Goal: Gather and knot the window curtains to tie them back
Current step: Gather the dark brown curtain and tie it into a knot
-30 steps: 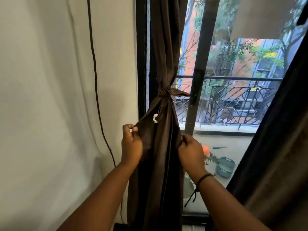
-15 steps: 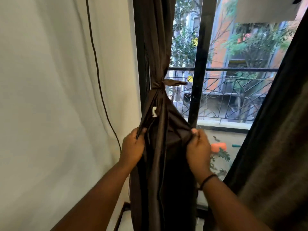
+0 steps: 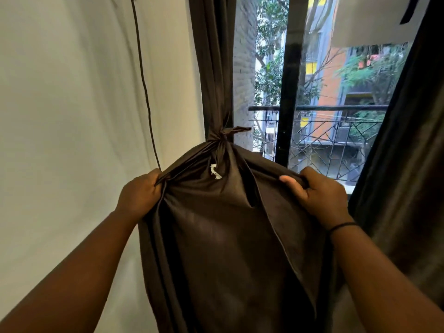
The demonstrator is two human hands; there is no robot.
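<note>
Two hands gripping one brown curtain (image 3: 230,236) below its knot (image 3: 222,138), in the head view. Left hand (image 3: 140,195) clutching the fabric's left edge, fingers curled round a bunched fold. Right hand (image 3: 319,195) holding the right edge, thumb on top, black band (image 3: 342,226) circling the wrist. Hanging beside the window frame (image 3: 286,92), spreading wide between both grips, small white tag (image 3: 215,170) showing under the knot. Second dark curtain (image 3: 413,140) draping at far right.

White wall (image 3: 72,116), black-framed window (image 3: 287,92), daylight
</note>
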